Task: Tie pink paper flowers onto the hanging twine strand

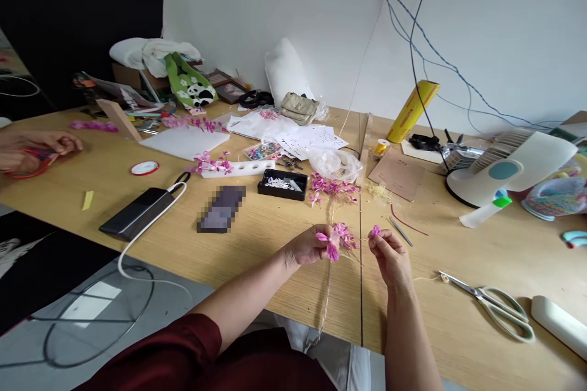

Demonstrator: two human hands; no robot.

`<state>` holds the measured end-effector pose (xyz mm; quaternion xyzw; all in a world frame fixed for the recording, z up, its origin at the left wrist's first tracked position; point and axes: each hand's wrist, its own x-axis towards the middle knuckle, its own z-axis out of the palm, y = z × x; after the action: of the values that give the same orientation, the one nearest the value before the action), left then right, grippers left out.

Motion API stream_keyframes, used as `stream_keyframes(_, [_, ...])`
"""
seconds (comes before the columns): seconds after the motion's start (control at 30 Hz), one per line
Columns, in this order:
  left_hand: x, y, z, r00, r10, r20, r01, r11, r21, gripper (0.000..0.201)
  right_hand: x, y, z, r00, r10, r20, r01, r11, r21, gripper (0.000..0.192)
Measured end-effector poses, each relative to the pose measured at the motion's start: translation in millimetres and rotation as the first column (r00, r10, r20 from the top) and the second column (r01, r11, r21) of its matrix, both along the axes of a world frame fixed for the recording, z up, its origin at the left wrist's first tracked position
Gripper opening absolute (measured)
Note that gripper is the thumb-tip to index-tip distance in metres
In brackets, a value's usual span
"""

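My left hand [308, 245] is closed around a cluster of pink artificial flowers [342, 235], held just above the table. Thin pale strands stick out of the bunch to the right. A braided cord [326, 302] runs down from beneath it over the table edge. Between the fingertips of my right hand [392, 253] is pinched a small pink flower [375, 231], a short way to the right of the cluster. Another pink flower bunch [334, 186] lies just beyond my left hand.
Scissors [493, 305] lie at the right, near a white fan [509, 165]. A black tray [282, 185] of small white pieces, a blurred-out dark phone [222, 209] and a black power block [137, 212] are left of centre. Another person's hands [41, 149] work at far left.
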<state>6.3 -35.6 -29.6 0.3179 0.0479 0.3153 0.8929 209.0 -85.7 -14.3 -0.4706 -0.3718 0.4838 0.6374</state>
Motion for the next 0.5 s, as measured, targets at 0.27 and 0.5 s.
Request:
stream_keyframes(0.27, [0, 2, 0.4, 0.999, -0.032, -0.014, 0.032, 0.999, -0.001, 0.025, -2, 4, -2.4, 0.996, -0.081, -0.026, 0.083, 0.995, 0.064, 0.02])
stream_keyframes(0.5, [2, -1, 8.1, 0.995, 0.059, -0.077, -0.064, 0.996, -0.057, 0.026, -3, 4, 0.2, 0.992, -0.102, -0.079, 0.108, 0.992, 0.071, 0.017])
